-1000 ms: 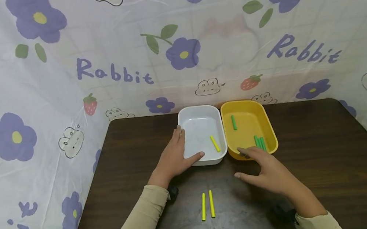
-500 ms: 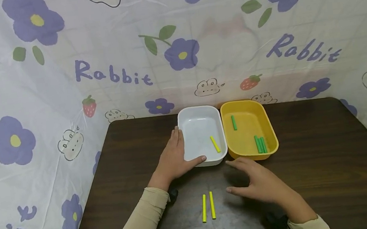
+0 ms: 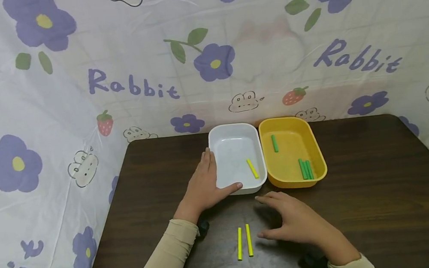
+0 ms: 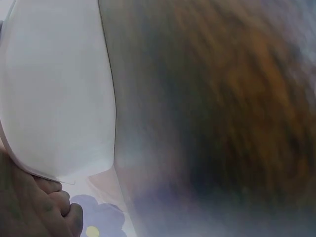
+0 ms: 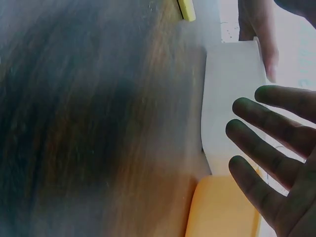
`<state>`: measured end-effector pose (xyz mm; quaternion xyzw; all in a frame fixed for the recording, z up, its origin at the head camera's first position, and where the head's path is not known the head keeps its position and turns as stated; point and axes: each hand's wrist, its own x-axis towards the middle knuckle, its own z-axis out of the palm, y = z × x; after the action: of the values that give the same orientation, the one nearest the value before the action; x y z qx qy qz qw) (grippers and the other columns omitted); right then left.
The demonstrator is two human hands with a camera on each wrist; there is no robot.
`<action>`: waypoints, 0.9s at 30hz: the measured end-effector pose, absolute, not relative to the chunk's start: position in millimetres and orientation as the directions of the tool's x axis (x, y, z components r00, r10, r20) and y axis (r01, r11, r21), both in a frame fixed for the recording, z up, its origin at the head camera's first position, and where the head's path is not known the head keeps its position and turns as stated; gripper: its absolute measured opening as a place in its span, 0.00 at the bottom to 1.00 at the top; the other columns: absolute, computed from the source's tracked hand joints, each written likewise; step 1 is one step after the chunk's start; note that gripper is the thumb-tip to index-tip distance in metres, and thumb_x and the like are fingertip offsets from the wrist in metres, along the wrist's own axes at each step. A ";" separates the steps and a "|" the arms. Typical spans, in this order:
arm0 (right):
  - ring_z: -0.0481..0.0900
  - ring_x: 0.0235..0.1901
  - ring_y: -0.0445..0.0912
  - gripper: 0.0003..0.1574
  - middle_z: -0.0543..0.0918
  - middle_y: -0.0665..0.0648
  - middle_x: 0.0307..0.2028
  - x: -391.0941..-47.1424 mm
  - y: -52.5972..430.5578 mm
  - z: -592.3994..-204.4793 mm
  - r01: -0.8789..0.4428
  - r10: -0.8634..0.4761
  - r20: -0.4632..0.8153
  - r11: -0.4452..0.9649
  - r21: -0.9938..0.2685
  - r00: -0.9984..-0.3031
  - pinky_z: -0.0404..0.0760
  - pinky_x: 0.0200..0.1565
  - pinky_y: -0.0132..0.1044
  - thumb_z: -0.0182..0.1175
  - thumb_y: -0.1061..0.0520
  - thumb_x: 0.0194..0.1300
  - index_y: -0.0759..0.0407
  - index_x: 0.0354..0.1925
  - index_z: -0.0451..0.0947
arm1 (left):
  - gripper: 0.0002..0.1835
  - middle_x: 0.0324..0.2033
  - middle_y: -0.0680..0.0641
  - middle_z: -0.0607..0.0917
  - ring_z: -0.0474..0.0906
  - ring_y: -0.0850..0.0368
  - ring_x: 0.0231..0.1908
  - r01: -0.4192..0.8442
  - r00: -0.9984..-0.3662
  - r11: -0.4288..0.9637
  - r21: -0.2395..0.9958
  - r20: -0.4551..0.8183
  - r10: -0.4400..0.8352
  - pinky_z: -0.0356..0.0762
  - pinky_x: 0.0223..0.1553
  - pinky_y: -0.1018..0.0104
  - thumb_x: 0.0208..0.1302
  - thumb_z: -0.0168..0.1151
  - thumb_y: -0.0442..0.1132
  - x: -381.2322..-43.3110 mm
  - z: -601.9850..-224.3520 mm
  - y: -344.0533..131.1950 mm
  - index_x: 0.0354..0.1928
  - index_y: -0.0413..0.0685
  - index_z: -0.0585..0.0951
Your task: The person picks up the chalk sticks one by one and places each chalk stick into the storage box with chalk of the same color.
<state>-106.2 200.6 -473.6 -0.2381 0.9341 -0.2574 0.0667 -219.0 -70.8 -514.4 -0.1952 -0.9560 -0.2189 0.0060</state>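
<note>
My left hand (image 3: 204, 186) rests against the left side of a white tray (image 3: 230, 158), fingers straight along it and thumb over its front rim. Inside that tray lies one yellow stick (image 3: 252, 168). Right of it stands a yellow tray (image 3: 286, 153) holding a single green stick (image 3: 275, 143) and a small cluster of green sticks (image 3: 305, 170). Two more yellow sticks (image 3: 249, 240) lie side by side on the table. Just right of them hovers my right hand (image 3: 298, 221), fingers spread and holding nothing; its spread fingers (image 5: 261, 143) also show in the right wrist view.
The dark wooden table (image 3: 376, 204) extends to both sides of the trays. Behind it hangs a white cloth (image 3: 269, 59) printed with purple flowers, rabbits and lettering. The two trays stand side by side near the table's back edge.
My right hand has moved from over the yellow tray's front edge toward me and left, nearer the two yellow sticks. My left hand stays at the white tray.
</note>
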 end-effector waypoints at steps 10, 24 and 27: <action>0.80 0.65 0.54 0.55 0.80 0.56 0.66 -104.3 190.9 -480.8 -0.420 -0.536 -0.116 0.762 -0.492 -0.836 0.80 0.64 0.60 0.76 0.27 0.56 0.54 0.71 0.78 | 0.72 0.86 0.37 0.41 0.40 0.43 0.86 0.385 -0.921 0.834 0.396 0.112 0.372 0.54 0.82 0.49 0.60 0.49 0.87 -217.7 -515.6 -71.9 0.85 0.36 0.42; 0.80 0.61 0.53 0.52 0.82 0.54 0.62 -98.3 174.9 -481.8 -0.506 -0.589 -0.114 0.765 -0.398 -0.800 0.82 0.59 0.58 0.76 0.23 0.52 0.54 0.63 0.84 | 0.73 0.86 0.39 0.40 0.40 0.44 0.86 0.370 -0.927 0.860 0.352 0.081 0.366 0.53 0.83 0.48 0.59 0.46 0.89 -218.5 -511.2 -70.5 0.85 0.36 0.42; 0.79 0.60 0.53 0.50 0.82 0.54 0.61 -98.0 174.1 -482.6 -0.511 -0.591 -0.122 0.769 -0.383 -0.798 0.83 0.58 0.58 0.77 0.22 0.51 0.51 0.61 0.85 | 0.73 0.86 0.38 0.41 0.40 0.44 0.86 0.369 -0.927 0.859 0.354 0.075 0.367 0.53 0.83 0.48 0.59 0.47 0.89 -218.1 -510.1 -70.4 0.85 0.36 0.42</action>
<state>-98.0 174.1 -482.6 -0.2953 0.9330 -0.1679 0.1184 -218.1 -70.4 -510.1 -0.1909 -0.9642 -0.1841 0.0022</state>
